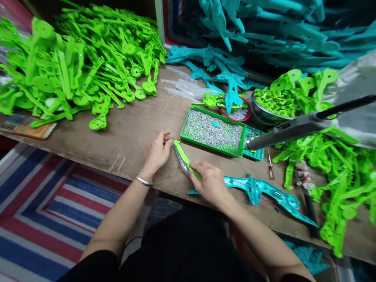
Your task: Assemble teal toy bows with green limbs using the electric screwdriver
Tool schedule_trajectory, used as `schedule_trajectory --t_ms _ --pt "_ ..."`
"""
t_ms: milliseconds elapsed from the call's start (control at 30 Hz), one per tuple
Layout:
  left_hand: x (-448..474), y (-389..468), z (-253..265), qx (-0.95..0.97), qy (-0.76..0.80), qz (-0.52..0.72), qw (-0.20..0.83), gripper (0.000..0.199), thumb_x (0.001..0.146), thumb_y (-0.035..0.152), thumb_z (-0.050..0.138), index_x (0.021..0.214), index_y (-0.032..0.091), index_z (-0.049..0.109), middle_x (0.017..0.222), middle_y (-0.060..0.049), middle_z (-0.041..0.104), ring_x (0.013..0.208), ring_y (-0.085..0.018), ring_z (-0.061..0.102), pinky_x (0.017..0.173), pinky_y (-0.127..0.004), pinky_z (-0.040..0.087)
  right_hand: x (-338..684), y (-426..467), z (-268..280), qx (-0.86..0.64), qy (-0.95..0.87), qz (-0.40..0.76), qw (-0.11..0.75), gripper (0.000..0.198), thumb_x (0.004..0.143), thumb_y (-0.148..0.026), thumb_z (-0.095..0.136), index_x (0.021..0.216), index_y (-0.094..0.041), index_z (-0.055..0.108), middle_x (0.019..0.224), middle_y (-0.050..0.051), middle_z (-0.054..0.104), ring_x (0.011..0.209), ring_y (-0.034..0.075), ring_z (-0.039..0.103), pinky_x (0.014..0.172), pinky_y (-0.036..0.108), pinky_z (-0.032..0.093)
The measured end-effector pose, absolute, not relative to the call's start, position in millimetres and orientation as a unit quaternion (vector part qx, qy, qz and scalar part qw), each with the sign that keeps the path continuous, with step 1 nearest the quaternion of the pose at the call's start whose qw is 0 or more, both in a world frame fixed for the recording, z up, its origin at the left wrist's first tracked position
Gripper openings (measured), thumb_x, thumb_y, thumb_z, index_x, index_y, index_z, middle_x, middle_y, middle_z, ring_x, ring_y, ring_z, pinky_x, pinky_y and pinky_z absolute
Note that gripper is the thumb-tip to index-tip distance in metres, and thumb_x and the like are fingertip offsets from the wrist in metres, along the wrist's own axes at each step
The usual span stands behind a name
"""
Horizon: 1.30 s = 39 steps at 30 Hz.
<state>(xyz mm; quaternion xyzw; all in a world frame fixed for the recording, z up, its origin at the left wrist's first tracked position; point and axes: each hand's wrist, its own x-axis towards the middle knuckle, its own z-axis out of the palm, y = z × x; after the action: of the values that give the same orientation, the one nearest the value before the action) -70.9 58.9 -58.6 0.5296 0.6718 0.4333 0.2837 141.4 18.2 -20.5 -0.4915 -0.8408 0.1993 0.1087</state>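
Observation:
My right hand (pixel 210 182) grips the near end of a knife-shaped plastic piece (pixel 182 156), bright green along one side and clear along the other. It points up and left, low over the table. Just left of its far tip is my left hand (pixel 158 152), with thumb and fingers drawn together; whatever they may hold is too small to make out. A translucent teal bow-shaped plastic part (pixel 252 188) lies right of my right hand, partly hidden behind it. Beyond both hands sits a green tray (pixel 211 147) of small silvery screws, with a little teal piece on top.
Green plastic parts (pixel 64 70) pile up at the back left, and more (pixel 346 176) at the right. A grey tool (pixel 288 129) hangs over a teal tray (pixel 257 154). Nearby are a screwdriver (pixel 270 171), a metal bowl (pixel 273 113) and a dark-handled hammer (pixel 310 207).

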Motion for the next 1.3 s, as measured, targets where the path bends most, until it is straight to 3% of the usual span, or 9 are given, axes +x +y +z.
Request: schedule_trajectory --t_ms 233,467,567,667,867,1133,1233,1300 --pt "-69.4 70.8 -50.3 0.54 0.671 0.398 0.315 0.035 0.078 0.021 0.071 0.111 0.013 0.064 0.093 -0.008 0.074 0.084 -0.018 0.07 0.081 -0.033 0.055 143.0 23.1 -22.1 -0.493 -0.843 0.202 0.072 0.028 0.093 -0.027 0.054 0.113 -0.021 0.073 0.089 0.008 0.07 0.082 0.022 0.065 0.07 0.031 0.048" --pt "-66.5 72.6 -46.6 0.525 0.679 0.401 0.32 0.028 0.075 0.019 0.071 0.103 0.014 0.068 0.085 -0.006 0.074 0.077 -0.017 0.068 0.077 -0.033 0.056 138.2 24.6 -21.1 -0.489 -0.847 0.202 0.058 0.031 0.097 -0.033 0.051 0.118 -0.019 0.069 0.099 0.01 0.069 0.092 0.023 0.064 0.08 0.033 0.049" --pt "-66.2 72.6 -47.7 0.522 0.682 0.403 0.317 0.028 0.075 0.02 0.072 0.102 0.014 0.069 0.085 -0.006 0.074 0.076 -0.018 0.069 0.077 -0.033 0.056 130.6 25.5 -21.4 -0.48 -0.858 0.176 0.047 0.049 0.096 -0.046 0.053 0.132 -0.014 0.058 0.111 0.016 0.066 0.102 0.03 0.061 0.088 0.043 0.049" --pt "-66.5 72.9 -50.1 0.522 0.682 0.406 0.313 0.028 0.075 0.021 0.073 0.102 0.015 0.069 0.085 -0.007 0.075 0.077 -0.018 0.069 0.077 -0.034 0.057 122.2 26.5 -27.3 -0.473 -0.867 0.156 0.015 0.067 0.093 -0.045 0.058 0.146 -0.007 0.041 0.118 0.021 0.061 0.108 0.034 0.059 0.09 0.048 0.05" --pt "-67.4 70.1 -52.1 0.501 0.69 0.415 0.319 0.029 0.074 0.023 0.075 0.1 0.014 0.069 0.088 -0.008 0.074 0.078 -0.018 0.069 0.084 -0.037 0.056 119.8 27.1 -39.2 -0.451 -0.878 0.16 0.014 0.054 0.096 -0.032 0.053 0.142 -0.007 0.04 0.117 0.02 0.058 0.108 0.031 0.059 0.092 0.044 0.053" --pt "-55.5 65.2 -50.3 0.334 0.636 0.474 0.509 0.027 0.074 0.031 0.077 0.087 0.011 0.065 0.08 -0.006 0.071 0.07 -0.016 0.069 0.075 -0.038 0.061 120.3 23.3 -34.8 -0.454 -0.877 0.156 0.017 0.059 0.095 -0.029 0.053 0.145 -0.003 0.038 0.117 0.023 0.057 0.108 0.033 0.058 0.091 0.044 0.052" --pt "-53.5 65.1 -46.4 0.298 0.624 0.485 0.535 0.025 0.072 0.027 0.079 0.082 0.012 0.062 0.073 -0.003 0.069 0.065 -0.014 0.067 0.072 -0.036 0.062 123.7 29.3 -28.1 -0.459 -0.865 0.201 0.029 0.057 0.097 -0.035 0.051 0.145 -0.005 0.041 0.119 0.022 0.058 0.107 0.032 0.06 0.089 0.043 0.051" --pt "-53.8 65.0 -42.8 0.28 0.619 0.49 0.546 0.024 0.071 0.025 0.079 0.08 0.012 0.06 0.069 -0.001 0.067 0.063 -0.013 0.066 0.07 -0.035 0.061 128.1 41.1 -23.0 -0.446 -0.849 0.278 0.041 0.049 0.1 -0.04 0.045 0.138 -0.009 0.051 0.116 0.019 0.062 0.104 0.028 0.061 0.087 0.04 0.049"
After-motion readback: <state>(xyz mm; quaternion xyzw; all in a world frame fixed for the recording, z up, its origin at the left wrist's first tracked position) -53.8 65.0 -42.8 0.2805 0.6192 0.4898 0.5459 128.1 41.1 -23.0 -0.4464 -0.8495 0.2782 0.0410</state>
